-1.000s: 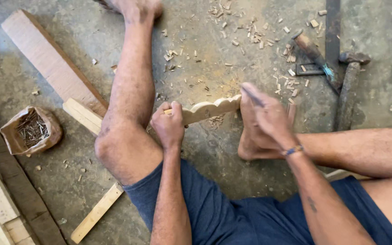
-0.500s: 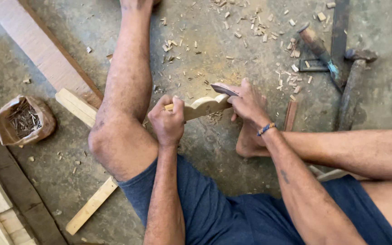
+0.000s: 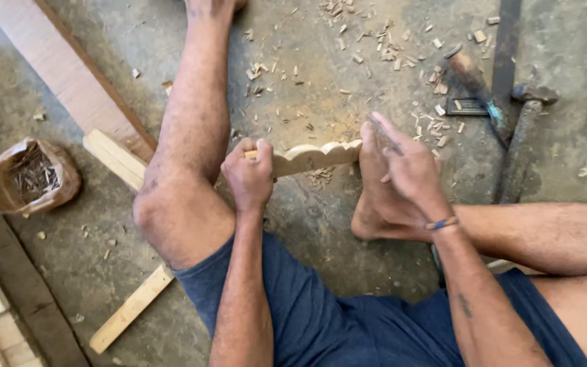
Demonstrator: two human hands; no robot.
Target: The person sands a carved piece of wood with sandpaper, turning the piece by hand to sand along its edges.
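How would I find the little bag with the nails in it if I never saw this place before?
Start at the long wide plank lying slantwise on the concrete floor, left of the person's outstretched leg. Just below and left of it sits a crumpled brown paper bag, open at the top. It is the only thing there that is not wood, and thin dark nails fill it.

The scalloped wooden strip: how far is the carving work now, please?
Done: the scalloped strip already shows several rounded lobes on its upper edge, and wood chips lie scattered on the floor. In hand: the left hand grips one end, and the right hand holds a blade at the other end, braced against the foot. What is left cannot be told.
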